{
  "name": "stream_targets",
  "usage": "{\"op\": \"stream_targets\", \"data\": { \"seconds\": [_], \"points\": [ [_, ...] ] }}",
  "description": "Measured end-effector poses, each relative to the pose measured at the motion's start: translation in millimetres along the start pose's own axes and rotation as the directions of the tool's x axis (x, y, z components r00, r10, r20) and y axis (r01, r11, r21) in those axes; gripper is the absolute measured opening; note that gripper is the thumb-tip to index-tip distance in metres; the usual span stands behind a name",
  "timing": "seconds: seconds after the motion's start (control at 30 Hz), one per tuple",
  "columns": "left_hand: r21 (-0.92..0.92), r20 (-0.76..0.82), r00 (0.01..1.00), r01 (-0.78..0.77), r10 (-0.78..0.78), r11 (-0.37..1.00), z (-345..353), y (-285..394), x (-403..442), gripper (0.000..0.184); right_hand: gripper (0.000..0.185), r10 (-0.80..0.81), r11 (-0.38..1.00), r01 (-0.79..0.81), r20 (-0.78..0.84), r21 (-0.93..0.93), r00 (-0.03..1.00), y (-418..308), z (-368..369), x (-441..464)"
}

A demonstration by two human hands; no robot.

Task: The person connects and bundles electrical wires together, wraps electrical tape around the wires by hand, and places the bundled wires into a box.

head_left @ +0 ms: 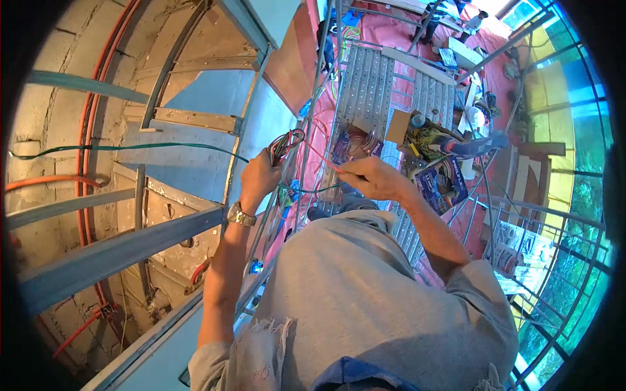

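From where I stood, fingers of the left hand (259, 177), toward ten o'clock, were partly hidden by coiled wires (287, 144). At one o'clock, a distant person (432, 19) was cut off by the top edge. Fine print on the open box (427, 188), at three o'clock, was illegible. Blue cloth (357, 373) at six o'clock was cropped.

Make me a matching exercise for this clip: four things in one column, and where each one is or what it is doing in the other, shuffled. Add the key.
Things
1. Left hand
2. Right hand
3. Wristwatch
4. Green wire

Places and states
A. Strung across the left part of the view
B. Pinching a reddish wire
C. Worn at the left wrist
D. Gripping a looped bundle of wires

Right pairs: 1-D, 2-B, 3-C, 4-A
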State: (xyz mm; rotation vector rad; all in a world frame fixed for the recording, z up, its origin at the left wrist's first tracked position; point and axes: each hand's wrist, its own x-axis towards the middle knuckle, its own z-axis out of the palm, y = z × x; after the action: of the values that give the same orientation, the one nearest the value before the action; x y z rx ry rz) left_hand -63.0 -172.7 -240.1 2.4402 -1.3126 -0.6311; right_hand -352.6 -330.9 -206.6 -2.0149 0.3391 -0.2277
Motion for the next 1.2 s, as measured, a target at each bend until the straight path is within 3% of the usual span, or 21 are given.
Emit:
{"op": "stream_targets", "data": {
  "seconds": [0.1, 0.13, 0.2, 0.27, 0.33, 0.37, 0.4, 0.47, 0.5, 0.57, 0.6, 0.7, 0.77, 0.8, 0.87, 0.9, 0.97, 1.0, 1.07, 1.13, 1.2],
  "points": [
    [0.212, 0.063, 0.997, 0.035, -0.05, 0.977, 4, 37, -5, 0.04, 0.021, -0.138, 0.965, 0.148, 0.059, -0.218, 0.989, -13, -19, 21],
    [0.21, 0.068, 0.997, 0.027, -0.043, 0.977, 8, 42, -4, 0.04, 0.019, -0.207, 0.925, 0.222, 0.08, -0.31, 0.975, -16, -24, 28],
    [0.228, 0.105, 0.994, -0.006, -0.019, 0.974, 7, 52, -3, 0.042, 0.019, -0.257, 0.913, 0.272, 0.09, -0.303, 0.962, -24, -26, 38],
    [0.148, 0.05, 0.998, 0.026, -0.033, 0.989, 11, 38, 3, 0.037, 0.019, -0.221, 0.824, 0.386, 0.393, -0.415, 0.893, -24, -23, 43],
    [-0.105, 0.07, 0.997, -0.035, 0.042, 0.994, 31, -12, 23, 0.031, 0.017, -0.165, 0.856, 0.324, 0.381, -0.403, 0.91, -11, -19, 33],
    [-0.296, 0.099, 0.995, 0.041, -0.012, 0.954, 13, 4, 14, 0.03, 0.017, -0.109, 0.882, 0.263, 0.374, -0.392, 0.921, -6, -18, 29],
    [-0.298, 0.093, 0.995, 0.051, -0.024, 0.953, 14, 3, 14, 0.03, 0.017, -0.115, 0.881, 0.274, 0.386, -0.387, 0.915, -5, -12, 24],
    [-0.533, 0.257, 0.961, 0.23, -0.104, 0.814, 11, 2, 14, 0.031, 0.016, -0.143, 0.855, 0.317, 0.4, -0.411, 0.905, -9, -1, 18],
    [-0.532, 0.259, 0.96, 0.237, -0.11, 0.813, 14, 6, 10, 0.031, 0.016, -0.144, 0.857, 0.318, 0.404, -0.406, 0.903, -12, 0, 19],
    [-0.137, 0.072, 0.989, 0.138, -0.129, 0.981, 22, 26, 8, 0.03, 0.02, -0.183, 0.871, 0.31, 0.335, -0.381, 0.924, -20, -5, 31],
    [0.085, -0.017, 0.994, 0.108, -0.107, 0.99, 27, 33, 7, 0.034, 0.02, -0.183, 0.872, 0.309, 0.333, -0.378, 0.925, -22, -13, 39],
    [0.215, 0.043, 0.999, 0.007, -0.017, 0.977, 37, 52, 1, 0.032, 0.023, -0.244, 0.792, 0.321, 0.213, -0.52, 0.946, -16, -38, 66],
    [0.238, 0.095, 0.986, -0.158, 0.139, 0.958, 38, 62, -6, 0.027, 0.022, -0.361, 0.788, 0.408, 0.191, -0.46, 0.913, -13, -43, 83],
    [0.237, 0.101, 0.984, -0.166, 0.145, 0.957, 39, 64, -9, 0.027, 0.022, -0.355, 0.791, 0.4, 0.185, -0.463, 0.916, -7, -48, 91],
    [0.196, 0.191, 0.918, -0.383, 0.348, 0.903, 37, 64, -15, 0.027, 0.024, -0.267, 0.933, 0.259, 0.004, -0.251, 0.964, 11, -59, 106],
    [0.164, 0.147, 0.891, -0.45, 0.43, 0.878, 43, 57, -18, 0.027, 0.024, -0.264, 0.933, 0.255, -0.002, -0.254, 0.965, 35, -63, 113],
    [0.131, 0.142, 0.872, -0.486, 0.469, 0.864, 33, 66, -29, 0.026, 0.031, -0.025, 0.998, 0.021, 0.076, 0.057, 0.997, 98, -53, 122],
    [0.097, 0.138, 0.855, -0.514, 0.5, 0.852, 26, 71, -34, 0.026, 0.031, -0.026, 0.998, 0.022, 0.08, 0.057, 0.996, 110, -42, 115],
    [0.125, 0.178, 0.881, -0.461, 0.438, 0.878, 15, 72, -33, 0.033, 0.032, 0.012, 0.982, -0.044, 0.17, 0.181, 0.985, 127, -13, 99],
    [0.139, 0.023, 0.932, -0.36, 0.361, 0.922, 9, 61, -31, 0.036, 0.033, -0.051, 0.962, -0.006, 0.203, 0.274, 0.978, 185, 34, 85],
    [0.115, -0.03, 0.981, -0.188, 0.192, 0.975, -10, 65, -23, 0.033, 0.031, 0.209, 0.939, -0.231, 0.112, 0.255, 0.972, 134, 53, 42]
  ]
}}
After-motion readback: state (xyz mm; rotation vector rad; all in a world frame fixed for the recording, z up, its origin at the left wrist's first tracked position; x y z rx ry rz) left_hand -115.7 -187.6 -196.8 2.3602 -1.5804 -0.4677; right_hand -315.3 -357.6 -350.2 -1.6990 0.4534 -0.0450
